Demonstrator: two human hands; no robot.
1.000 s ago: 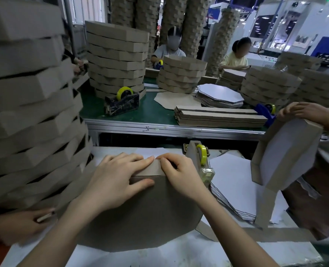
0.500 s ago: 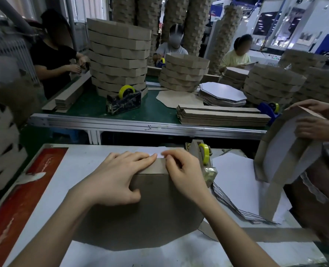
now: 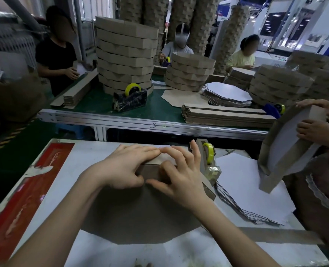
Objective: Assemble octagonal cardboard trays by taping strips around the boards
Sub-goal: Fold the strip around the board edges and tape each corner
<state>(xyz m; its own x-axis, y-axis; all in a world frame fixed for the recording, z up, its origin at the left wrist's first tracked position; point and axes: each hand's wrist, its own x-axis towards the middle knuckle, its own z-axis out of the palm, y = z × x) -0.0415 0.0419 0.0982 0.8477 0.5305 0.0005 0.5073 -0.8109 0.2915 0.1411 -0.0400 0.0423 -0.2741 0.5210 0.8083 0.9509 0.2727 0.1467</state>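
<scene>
The brown octagonal board (image 3: 140,218) lies in the middle of the near table (image 3: 94,151), with a cardboard strip (image 3: 157,160) stood up along its far edge. Both hands work that edge. The left grip (image 3: 127,166) is clamped on the strip, with its fingers laid over the top and its thumb against the near face, probably to hold the wall square to the board. The right grip (image 3: 181,176) is not closed on anything. Its arched fingertips press on the strip's top and face, likely to rub tape down, though no tape is visible there.

The tape dispenser (image 3: 207,158) with its yellow roll stands just right of the hands, handy for the next piece. A fanned stack of white boards (image 3: 244,187) lies beyond it to the right. A long flat strip (image 3: 275,236) runs along the near right, and I cannot tell whether it joins the one being held. At the right edge another person's hands tilt a half-built tray (image 3: 286,145).

The table is white with a red patch (image 3: 34,189) on its left. Across a gap, a green far table (image 3: 159,106) carries stacked finished trays (image 3: 125,54), a second dispenser (image 3: 130,97) and bundled strips (image 3: 227,116). Other workers sit behind it.
</scene>
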